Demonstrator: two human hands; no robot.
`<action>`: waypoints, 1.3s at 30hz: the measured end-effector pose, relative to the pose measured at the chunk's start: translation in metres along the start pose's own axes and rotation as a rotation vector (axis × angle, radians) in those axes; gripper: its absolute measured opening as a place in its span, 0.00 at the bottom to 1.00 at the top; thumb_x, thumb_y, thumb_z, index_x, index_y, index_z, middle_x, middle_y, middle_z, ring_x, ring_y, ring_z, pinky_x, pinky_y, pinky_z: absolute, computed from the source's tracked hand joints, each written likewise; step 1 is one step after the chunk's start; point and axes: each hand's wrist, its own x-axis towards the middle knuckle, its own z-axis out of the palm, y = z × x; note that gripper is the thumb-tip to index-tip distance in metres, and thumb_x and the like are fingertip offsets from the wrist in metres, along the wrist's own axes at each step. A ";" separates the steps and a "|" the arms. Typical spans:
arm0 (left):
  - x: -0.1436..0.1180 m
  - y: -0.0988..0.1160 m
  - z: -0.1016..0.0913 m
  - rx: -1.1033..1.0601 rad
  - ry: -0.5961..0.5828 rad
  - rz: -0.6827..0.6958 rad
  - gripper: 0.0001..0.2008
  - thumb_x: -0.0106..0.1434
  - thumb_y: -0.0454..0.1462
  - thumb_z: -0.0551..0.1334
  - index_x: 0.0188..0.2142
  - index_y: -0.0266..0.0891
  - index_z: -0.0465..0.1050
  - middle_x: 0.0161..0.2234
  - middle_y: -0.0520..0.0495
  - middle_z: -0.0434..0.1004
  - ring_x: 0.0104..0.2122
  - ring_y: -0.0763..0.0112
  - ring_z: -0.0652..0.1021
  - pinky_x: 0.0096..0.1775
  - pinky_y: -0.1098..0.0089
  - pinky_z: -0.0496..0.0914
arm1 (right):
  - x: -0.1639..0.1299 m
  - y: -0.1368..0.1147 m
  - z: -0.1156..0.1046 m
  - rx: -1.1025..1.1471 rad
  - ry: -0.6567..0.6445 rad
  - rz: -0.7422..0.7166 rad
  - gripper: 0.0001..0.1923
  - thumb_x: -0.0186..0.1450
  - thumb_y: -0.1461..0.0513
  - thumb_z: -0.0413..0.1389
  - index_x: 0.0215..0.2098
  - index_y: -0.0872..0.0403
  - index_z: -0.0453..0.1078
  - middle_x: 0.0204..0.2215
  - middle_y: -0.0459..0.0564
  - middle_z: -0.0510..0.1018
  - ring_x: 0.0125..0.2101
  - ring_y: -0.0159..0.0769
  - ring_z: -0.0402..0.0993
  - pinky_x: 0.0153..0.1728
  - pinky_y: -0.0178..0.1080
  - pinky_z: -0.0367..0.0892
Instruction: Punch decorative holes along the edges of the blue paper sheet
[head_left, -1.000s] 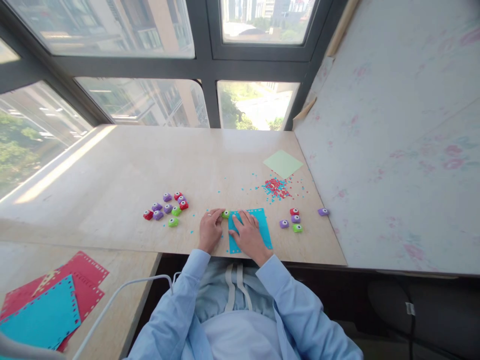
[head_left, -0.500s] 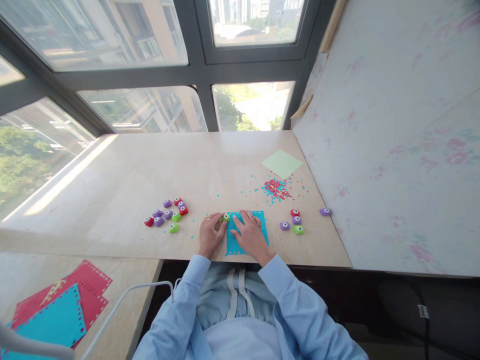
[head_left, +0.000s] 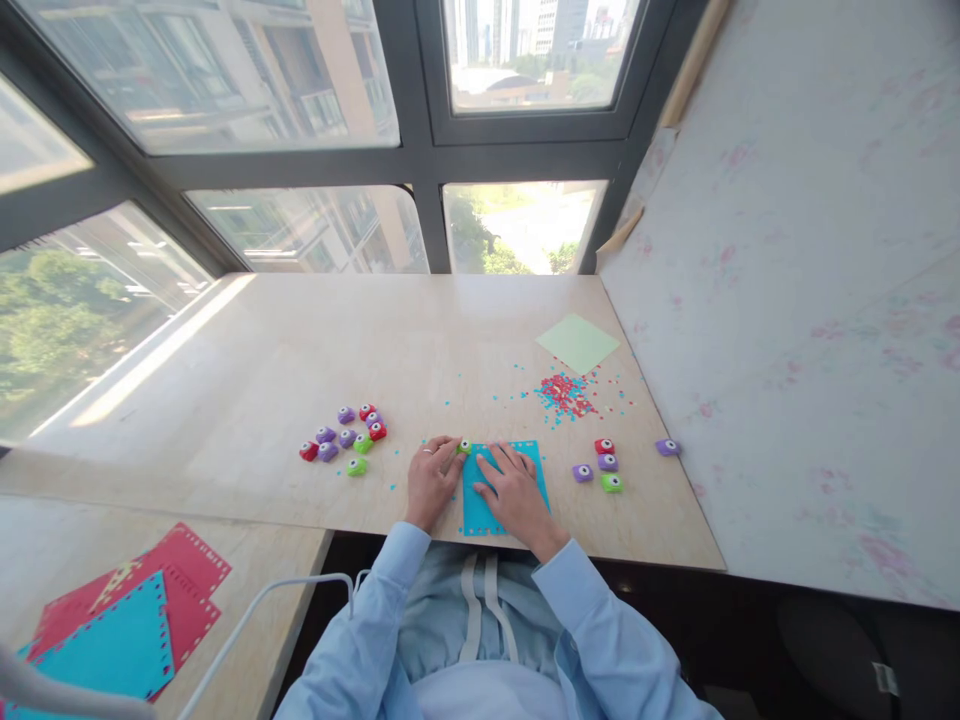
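Observation:
A blue sheet of paper [head_left: 474, 510] with small holes punched along its edges lies near the table's front edge. My left hand [head_left: 435, 482] is closed around a small green craft punch [head_left: 465, 447] at the sheet's upper left corner. Whether the punch is pressed down I cannot tell. Across the sheet rests my right hand [head_left: 519, 492], fingers spread and flat on the paper.
Several red, purple and green punches [head_left: 347, 438] sit to the left, and more punches [head_left: 608, 463] to the right. Red and blue confetti [head_left: 566, 395] lies before a pale green sheet [head_left: 578, 344]. Punched red and blue sheets [head_left: 112, 640] overlap at lower left, beside a white cable [head_left: 255, 610].
The head view has shifted, so the table appears lower and further right. Both hands, the green punch and the blue sheet keep nearly the same arrangement.

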 end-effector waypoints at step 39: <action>0.008 0.001 -0.008 -0.350 -0.019 -0.306 0.16 0.60 0.45 0.62 0.43 0.39 0.76 0.39 0.44 0.81 0.34 0.65 0.78 0.38 0.65 0.73 | -0.073 0.048 -0.019 0.227 0.412 -0.034 0.15 0.71 0.62 0.49 0.53 0.54 0.72 0.51 0.57 0.77 0.55 0.42 0.70 0.56 0.50 0.66</action>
